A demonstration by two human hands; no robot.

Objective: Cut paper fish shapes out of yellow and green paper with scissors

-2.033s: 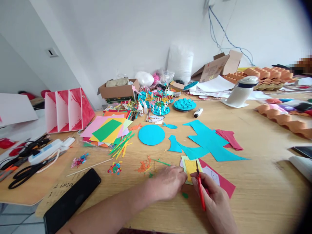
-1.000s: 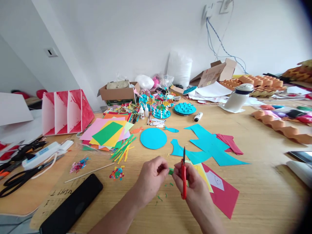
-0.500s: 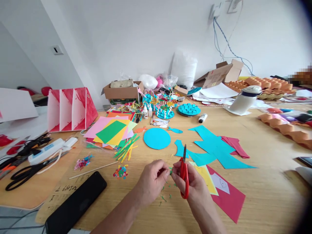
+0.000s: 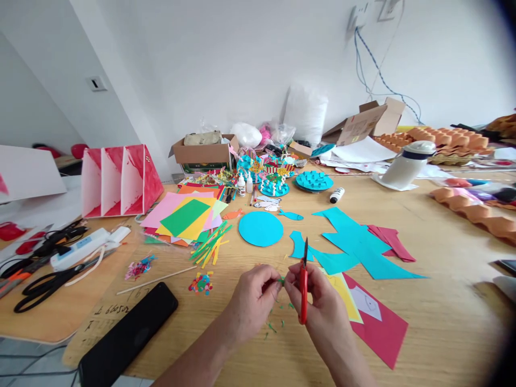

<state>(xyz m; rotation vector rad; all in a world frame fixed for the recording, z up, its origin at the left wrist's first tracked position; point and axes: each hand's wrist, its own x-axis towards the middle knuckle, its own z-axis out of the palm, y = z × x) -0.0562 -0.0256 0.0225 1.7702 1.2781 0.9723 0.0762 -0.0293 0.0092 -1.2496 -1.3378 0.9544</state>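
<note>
Fingers (image 4: 275, 285) pinch a tiny green piece (image 4: 281, 280).

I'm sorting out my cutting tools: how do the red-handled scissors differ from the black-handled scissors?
The red-handled scissors are held in the right hand, blades pointing up in view; the black-handled scissors lie flat beside the white power strip. The red-handled scissors look smaller, while the black-handled scissors have wide, clearly visible finger loops. Both have metal blades.
</note>
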